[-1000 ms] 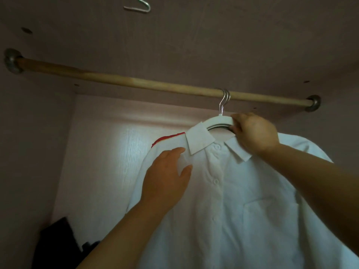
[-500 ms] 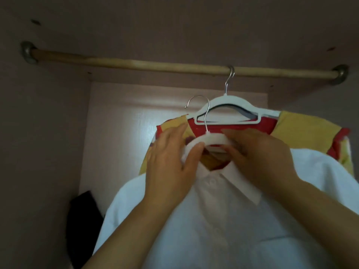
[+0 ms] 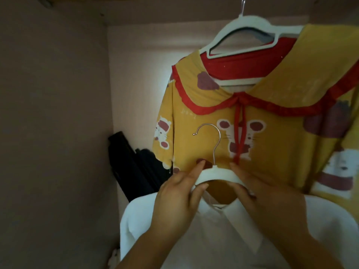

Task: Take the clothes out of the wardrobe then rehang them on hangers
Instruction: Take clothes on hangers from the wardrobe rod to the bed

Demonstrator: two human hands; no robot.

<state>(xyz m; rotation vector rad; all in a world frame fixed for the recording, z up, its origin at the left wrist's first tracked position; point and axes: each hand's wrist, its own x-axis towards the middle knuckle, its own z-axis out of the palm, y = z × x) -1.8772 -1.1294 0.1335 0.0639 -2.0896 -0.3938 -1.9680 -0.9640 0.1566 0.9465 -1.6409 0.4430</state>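
Head view: the left hand (image 3: 174, 197) pinches one shoulder of the hanger (image 3: 215, 174) and the right hand (image 3: 268, 199) grips the other. The shirt (image 3: 213, 239) drapes from it below both wrists, its hook free above the fingertips. So one garment looks out. The dress (image 3: 272, 133), beyond and above the hands, hangs untaken, and all the rehanging is left.

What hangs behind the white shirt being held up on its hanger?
A yellow cartoon-print top with red-trimmed collar, on its own white hanger; black items stand in the corner. The white shirt, left hand and right hand hide the top's lower part.
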